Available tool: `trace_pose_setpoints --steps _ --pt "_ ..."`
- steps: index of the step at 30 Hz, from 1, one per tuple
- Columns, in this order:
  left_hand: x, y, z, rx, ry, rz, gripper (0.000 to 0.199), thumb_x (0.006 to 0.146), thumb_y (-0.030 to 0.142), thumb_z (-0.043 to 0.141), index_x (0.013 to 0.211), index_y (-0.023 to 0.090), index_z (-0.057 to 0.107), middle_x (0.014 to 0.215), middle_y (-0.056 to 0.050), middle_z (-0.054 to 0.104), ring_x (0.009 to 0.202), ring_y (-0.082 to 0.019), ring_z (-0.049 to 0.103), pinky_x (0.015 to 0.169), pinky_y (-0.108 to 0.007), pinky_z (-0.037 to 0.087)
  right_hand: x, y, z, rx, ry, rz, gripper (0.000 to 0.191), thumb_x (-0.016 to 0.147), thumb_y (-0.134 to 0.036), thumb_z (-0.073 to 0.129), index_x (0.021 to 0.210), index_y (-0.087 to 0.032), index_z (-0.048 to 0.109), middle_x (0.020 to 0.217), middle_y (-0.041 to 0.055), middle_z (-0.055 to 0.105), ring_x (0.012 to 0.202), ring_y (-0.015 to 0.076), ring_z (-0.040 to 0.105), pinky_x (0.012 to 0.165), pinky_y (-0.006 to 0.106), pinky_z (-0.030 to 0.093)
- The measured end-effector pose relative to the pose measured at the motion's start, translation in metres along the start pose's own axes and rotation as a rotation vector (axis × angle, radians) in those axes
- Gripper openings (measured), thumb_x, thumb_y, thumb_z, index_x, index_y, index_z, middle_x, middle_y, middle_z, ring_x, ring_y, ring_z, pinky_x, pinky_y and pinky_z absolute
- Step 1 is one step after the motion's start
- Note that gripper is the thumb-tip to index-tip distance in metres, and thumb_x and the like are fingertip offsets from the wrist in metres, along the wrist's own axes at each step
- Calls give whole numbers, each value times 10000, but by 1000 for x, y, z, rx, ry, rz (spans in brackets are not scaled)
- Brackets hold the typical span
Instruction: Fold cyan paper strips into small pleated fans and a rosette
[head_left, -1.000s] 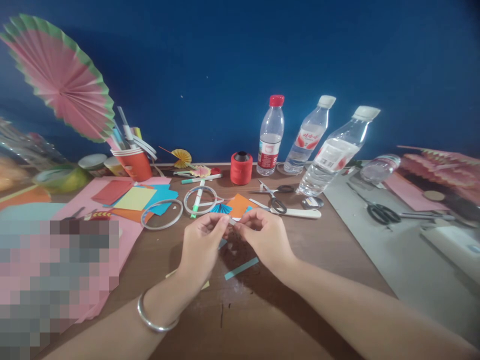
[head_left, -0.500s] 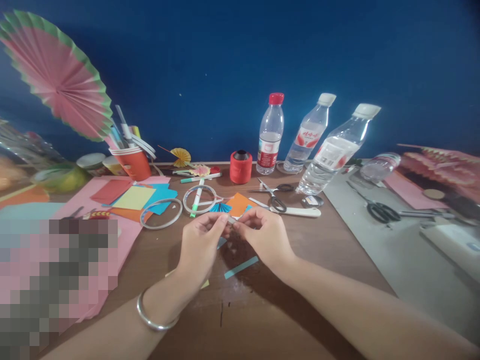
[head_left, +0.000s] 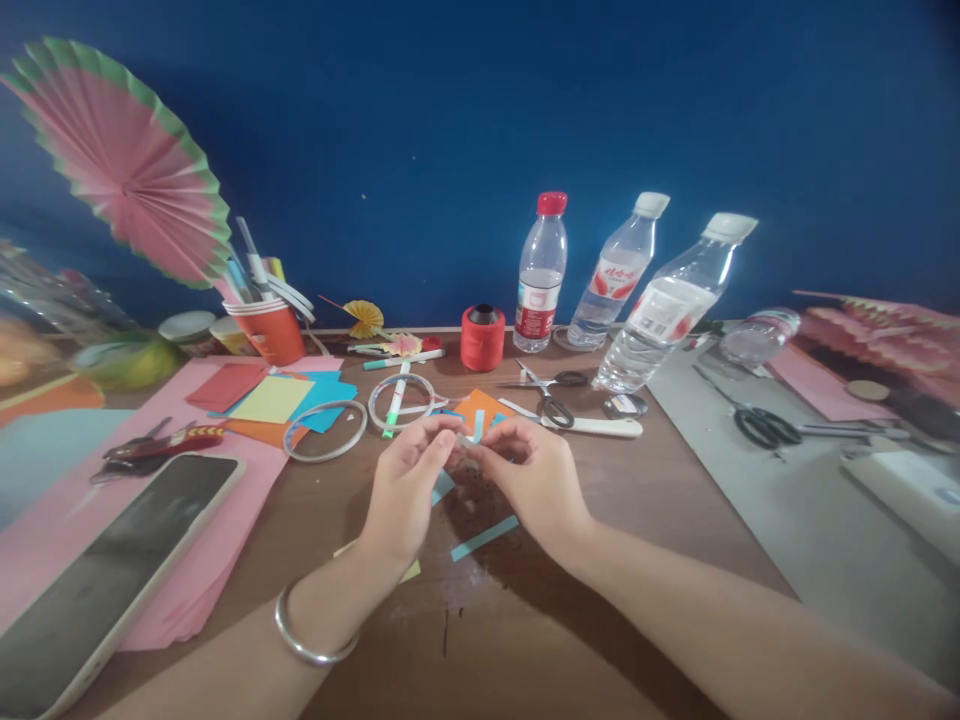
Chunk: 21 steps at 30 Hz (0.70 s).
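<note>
Head view: left hand [head_left: 409, 485] and right hand [head_left: 536, 475] pinch 1 pale piece [head_left: 466, 441].

left hand [head_left: 409, 480] and right hand [head_left: 536, 475] nearly meeting, both pinching, forearms [head_left: 712, 610] angled inward

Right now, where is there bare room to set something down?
Bare tabletop lies between the right hand and the grey mat, and this side of the blue strip. The far side is crowded with tape rolls, scissors and bottles.
</note>
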<state>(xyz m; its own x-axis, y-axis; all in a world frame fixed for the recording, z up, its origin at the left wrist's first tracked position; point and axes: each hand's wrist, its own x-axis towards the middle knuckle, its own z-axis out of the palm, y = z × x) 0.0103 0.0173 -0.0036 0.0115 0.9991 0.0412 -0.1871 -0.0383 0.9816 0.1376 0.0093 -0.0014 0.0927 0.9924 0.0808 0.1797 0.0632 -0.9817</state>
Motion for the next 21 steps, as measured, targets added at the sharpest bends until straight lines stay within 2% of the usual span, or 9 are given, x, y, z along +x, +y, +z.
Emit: trace_pose_setpoints --steps 5,11,16,21 --pt "-1 2 1 273 -4 97 65 696 230 598 698 178 636 813 -34 628 786 -167 568 694 -258 438 0 -1 0 13 -22 -24 102 682 -275 600 697 -178 575 665 11 642 618 146 594 598 253 455" --pt "-2 4 -2 405 75 224 111 718 251 574 631 184 593 801 -22 611 803 -170 554 712 -272 414 2 -1 0 23 -53 0 109 669 -270 607 721 -174 605 701 15 662 639 147 605 606 249 451" --pt "-1 5 -3 412 185 170 109 731 287 570 734 185 608 776 -15 636 739 -152 559 675 -247 401 5 -1 -1 -35 -49 -4 91 672 -255 590 668 -179 639 657 -3 656 627 141 591 616 245 439" --pt "0 0 -3 254 188 66 147 729 320 576 745 174 574 672 8 608 653 -128 549 630 -224 404 6 -3 -2 -47 -42 -21 118 680 -271 579 642 -172 632 642 0 643 621 143 578 605 244 433"
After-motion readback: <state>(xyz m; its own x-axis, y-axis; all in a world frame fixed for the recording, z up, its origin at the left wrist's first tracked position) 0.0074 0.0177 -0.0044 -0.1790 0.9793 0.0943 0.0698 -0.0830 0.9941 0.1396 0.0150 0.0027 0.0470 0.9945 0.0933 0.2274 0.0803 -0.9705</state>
